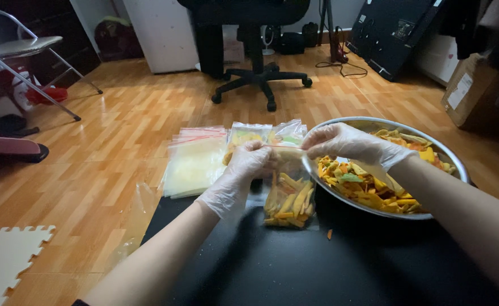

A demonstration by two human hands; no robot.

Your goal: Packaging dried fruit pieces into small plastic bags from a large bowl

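At the bottom of the frame a flat black mat (317,266) covers the floor, and both forearms reach up across it from the lower edge. Just above centre, the left hand in a thin clear glove (248,164) pinches one end of the red-striped top edge of a small clear plastic zip bag filled with yellow and orange dried chips (289,195); the fingers are closed on the strip. The right hand, gloved the same way (345,144), grips the other end of that strip, fingers likewise closed on it. The bag hangs between the two hands, its bottom resting on the mat (one loose chip lies just to its right).

Right of centre, touching the bag's side, sits a wide round metal bowl (456,164) heaped with the same mixed chips.

Behind the hands, two filled zip bags (263,133) lie flat, and beside them to the left a stack of empty clear zip bags with red strips (195,161) rests on the wooden floor.

At the top centre stands a black swivel chair with a wheeled base (258,73).
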